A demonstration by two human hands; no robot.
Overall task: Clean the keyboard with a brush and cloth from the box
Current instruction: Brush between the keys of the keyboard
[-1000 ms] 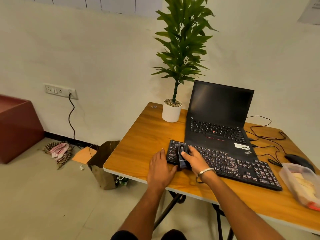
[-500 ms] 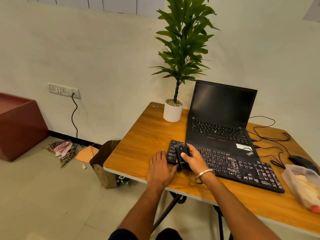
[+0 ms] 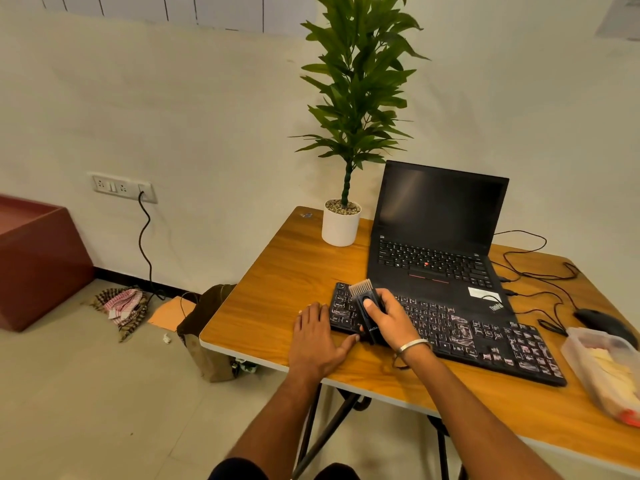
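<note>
A black keyboard (image 3: 460, 334) with dusty keys lies along the front of the wooden table (image 3: 273, 282). My right hand (image 3: 389, 315) grips a dark brush (image 3: 367, 308) over the keyboard's left end, with the pale bristles pointing away from me. Flat on the table beside that end rests my left hand (image 3: 317, 336), its thumb touching the keyboard's front corner. At the right edge stands a clear plastic box (image 3: 604, 368) with a yellowish cloth inside.
An open black laptop (image 3: 436, 237) sits behind the keyboard. A potted plant (image 3: 341, 223) stands at the back left corner. A mouse (image 3: 602, 322) and cables lie at the right. On the floor, left, are a brown bag (image 3: 207, 327) and a checked rag (image 3: 123, 306).
My right hand has tilted the brush so its bristles lift off the keys and show at the far end. My left hand stays in place.
</note>
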